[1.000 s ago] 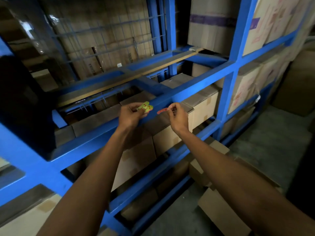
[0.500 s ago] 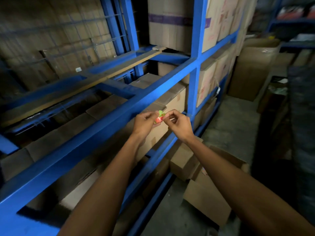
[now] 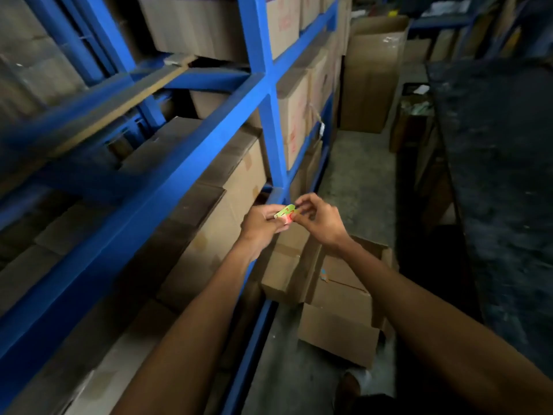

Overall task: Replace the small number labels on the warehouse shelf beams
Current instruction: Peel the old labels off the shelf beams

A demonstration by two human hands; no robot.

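Observation:
My left hand (image 3: 260, 221) holds a small stack of green labels (image 3: 284, 212) with red numbers, in front of the lower part of the blue rack. My right hand (image 3: 318, 218) pinches at the right edge of the same labels, where a small orange-red label shows. Both hands are off the blue shelf beam (image 3: 167, 190), which runs diagonally from lower left up to the blue upright post (image 3: 266, 94). No label is visible on the beam in this view.
Cardboard boxes (image 3: 236, 178) fill the shelves behind the beam. Open cartons (image 3: 335, 298) lie on the concrete floor below my hands. A tall carton (image 3: 371, 76) stands at the aisle's far end, and a dark stack (image 3: 502, 181) lines the right side.
My hands have come off the beam and met in front of me with the labels. The view has swung right along the rack toward the upright post and the aisle.

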